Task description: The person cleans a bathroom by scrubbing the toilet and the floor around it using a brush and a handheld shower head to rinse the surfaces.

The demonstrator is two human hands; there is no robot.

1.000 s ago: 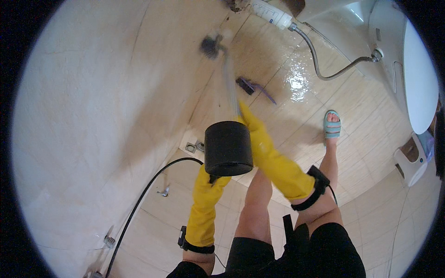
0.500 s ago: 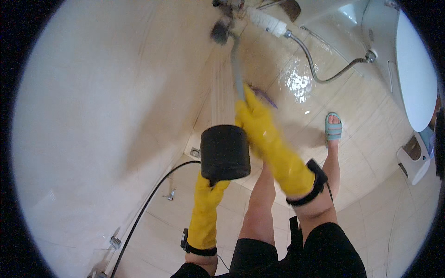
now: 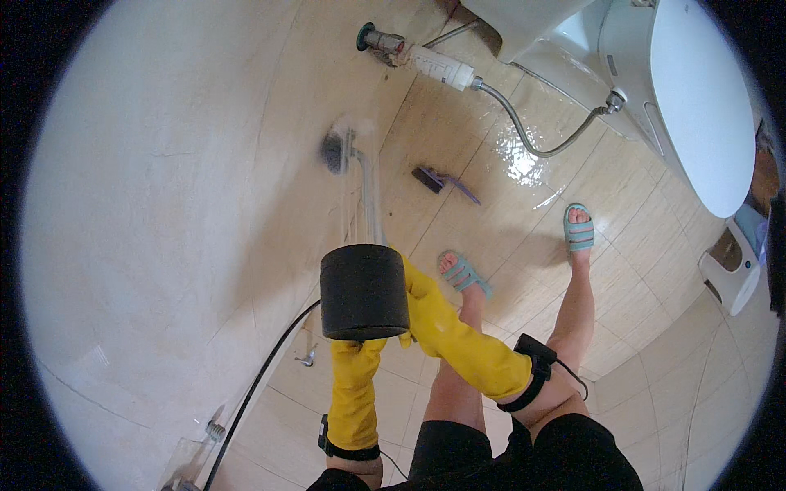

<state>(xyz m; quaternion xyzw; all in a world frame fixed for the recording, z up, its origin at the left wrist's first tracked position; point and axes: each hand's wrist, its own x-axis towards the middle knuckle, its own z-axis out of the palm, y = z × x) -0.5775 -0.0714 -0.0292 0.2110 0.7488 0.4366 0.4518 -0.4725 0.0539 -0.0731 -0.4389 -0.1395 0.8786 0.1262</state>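
In yellow rubber gloves, both my hands are close together at the middle of the view. A black cylindrical shower head [image 3: 364, 293] with a black hose is gripped by my left hand [image 3: 357, 353], whose fingers are mostly hidden beneath it. Streams of water run from it toward the wall. My right hand [image 3: 416, 288], partly covered by the shower head, is closed around a long-handled scrub brush [image 3: 366, 195]. The brush's dark round head presses on the wet, beige wall, with water splashing around it.
A purple-handled brush [image 3: 443, 182] lies on the wet tiled floor. A valve with a white filter [image 3: 442, 67] and metal hose [image 3: 536, 147] leads to the white toilet [image 3: 704, 98] at upper right. A white bin-like container [image 3: 731, 270] stands far right. My feet wear green slippers [image 3: 579, 229].
The scrub brush has moved down and left along the wall, away from the valve. The shower head has shifted left and closer. The purple-handled brush now shows more fully.
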